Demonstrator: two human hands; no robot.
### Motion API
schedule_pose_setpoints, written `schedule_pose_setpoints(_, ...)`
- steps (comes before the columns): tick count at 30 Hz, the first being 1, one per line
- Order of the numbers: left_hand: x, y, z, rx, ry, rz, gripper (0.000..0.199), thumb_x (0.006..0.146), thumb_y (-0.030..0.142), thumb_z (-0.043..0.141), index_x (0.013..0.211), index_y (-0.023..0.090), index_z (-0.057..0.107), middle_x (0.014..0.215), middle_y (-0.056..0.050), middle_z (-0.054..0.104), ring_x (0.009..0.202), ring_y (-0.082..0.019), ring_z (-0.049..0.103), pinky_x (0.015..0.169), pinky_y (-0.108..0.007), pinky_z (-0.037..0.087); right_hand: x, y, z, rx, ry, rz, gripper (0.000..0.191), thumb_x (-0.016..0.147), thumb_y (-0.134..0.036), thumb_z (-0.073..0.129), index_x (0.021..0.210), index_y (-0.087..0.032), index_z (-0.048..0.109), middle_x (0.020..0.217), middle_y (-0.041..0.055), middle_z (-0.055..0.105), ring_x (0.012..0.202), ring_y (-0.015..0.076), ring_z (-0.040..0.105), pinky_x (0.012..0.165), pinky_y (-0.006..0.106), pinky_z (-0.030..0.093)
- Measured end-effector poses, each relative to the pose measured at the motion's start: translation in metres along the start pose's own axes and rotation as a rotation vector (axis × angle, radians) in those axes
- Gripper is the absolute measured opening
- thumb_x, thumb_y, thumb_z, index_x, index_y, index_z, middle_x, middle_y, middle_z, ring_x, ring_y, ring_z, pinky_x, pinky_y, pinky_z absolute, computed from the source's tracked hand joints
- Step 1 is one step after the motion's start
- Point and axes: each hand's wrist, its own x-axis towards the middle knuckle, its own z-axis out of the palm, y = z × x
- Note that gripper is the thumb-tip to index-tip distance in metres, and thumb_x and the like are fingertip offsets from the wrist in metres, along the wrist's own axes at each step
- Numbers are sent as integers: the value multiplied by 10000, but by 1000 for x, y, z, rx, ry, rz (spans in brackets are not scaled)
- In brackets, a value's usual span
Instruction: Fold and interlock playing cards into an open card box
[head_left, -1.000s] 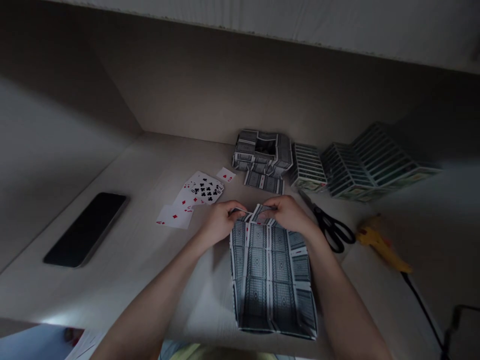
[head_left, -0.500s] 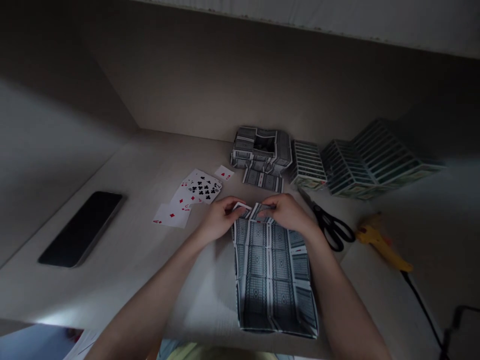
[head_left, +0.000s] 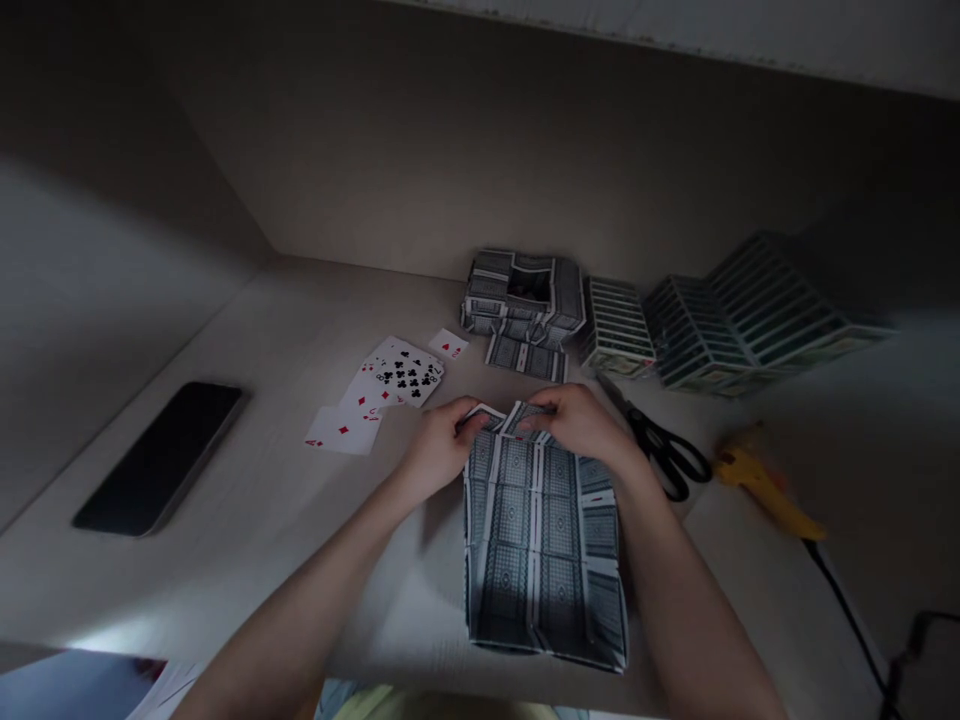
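A long box-like shape built from playing cards [head_left: 536, 545], backs showing, lies in front of me with its far end between my hands. At that end two cards stick up. My left hand [head_left: 442, 440] is closed on the left card [head_left: 487, 415], thumb over its edge. On the other side my right hand [head_left: 570, 418] pinches the right card [head_left: 521, 410], which tilts upward. Fingers partly hide where these cards join the rest. Behind them a smaller card structure [head_left: 559, 310] with a square opening stands against the back wall.
Loose playing cards [head_left: 345, 430] lie face up at the left, near a black phone [head_left: 161, 460]. On the right are black-handled scissors [head_left: 667, 450] and a yellow glue gun [head_left: 772, 490] with a cord. Stair-like folded-card pieces [head_left: 750, 315] stand at the back right.
The near end of the card structure has swung slightly left and upward in view. Both hands keep their hold at the far end, and the raised right card stands a little higher.
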Motion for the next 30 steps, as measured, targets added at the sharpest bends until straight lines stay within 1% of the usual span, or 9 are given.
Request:
schedule_pose_setpoints(5,-1,0,1,-42,25,29,186,797,247,441,832,180,610,761,2,628,700,-126,549,621,-203,403,0,0,-1,12,-17,0,133,681,-269,600,728,-179,686,687,-2,669,672,162,568,576,235,375)
schedule_pose_setpoints(16,-1,2,-2,61,27,32,187,806,221,425,840,178,603,762,4,626,704,-121,553,623,-199,394,-1,1,-2,45,-6,1,140,684,-258,592,739,-169,684,696,-2,664,676,159,566,582,231,382)
schedule_pose_setpoints(21,-2,4,-1,123,-38,22,208,814,224,411,860,176,608,759,-6,632,684,-122,553,612,-202,394,-4,-6,-1,-8,-15,-13,117,676,-250,609,723,-176,686,660,-10,658,660,144,565,571,220,374)
schedule_pose_setpoints(27,-6,10,-2,277,-119,29,226,837,216,373,874,187,594,783,-14,632,706,-129,565,629,-214,395,-6,-12,2,-78,-38,-65,104,698,-224,601,741,-180,685,695,-7,678,654,134,575,581,217,374)
schedule_pose_setpoints(30,-8,15,-3,357,-168,49,216,842,205,361,856,192,576,790,-19,621,722,-135,567,632,-222,397,-6,-13,3,-88,-66,-111,137,737,-201,554,780,-179,682,730,7,685,685,140,587,601,222,383)
